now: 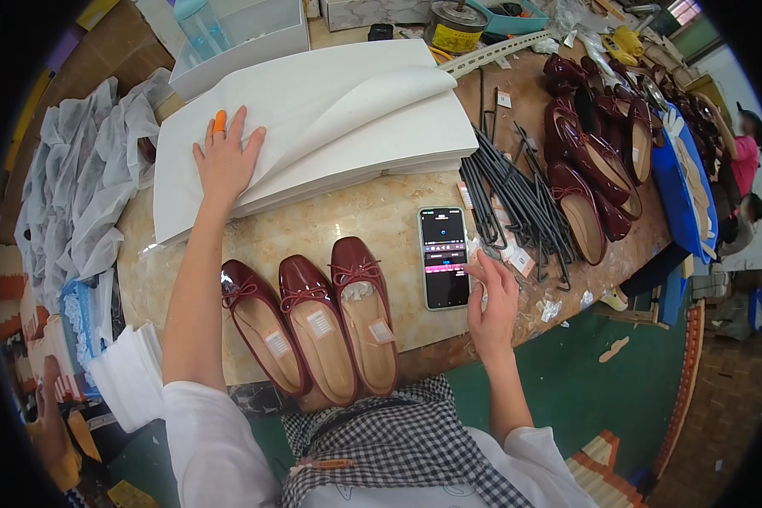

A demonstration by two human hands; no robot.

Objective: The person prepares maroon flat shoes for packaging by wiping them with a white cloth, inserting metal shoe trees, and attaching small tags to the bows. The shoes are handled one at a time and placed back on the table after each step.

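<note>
My left hand lies flat with fingers spread on a thick stack of white tissue paper, an orange finger cot on one finger; the top sheet is curled up. My right hand rests at the right edge of a smartphone with a lit screen, fingers touching its side and holding nothing I can make out. Three dark red ballet flats with bows lie side by side at the table's near edge, between my two arms.
The marble-patterned table also carries a bundle of dark metal rods and several more dark red flats at the right. White fabric bags pile at the left. A white box stands behind the paper. People stand at the far right.
</note>
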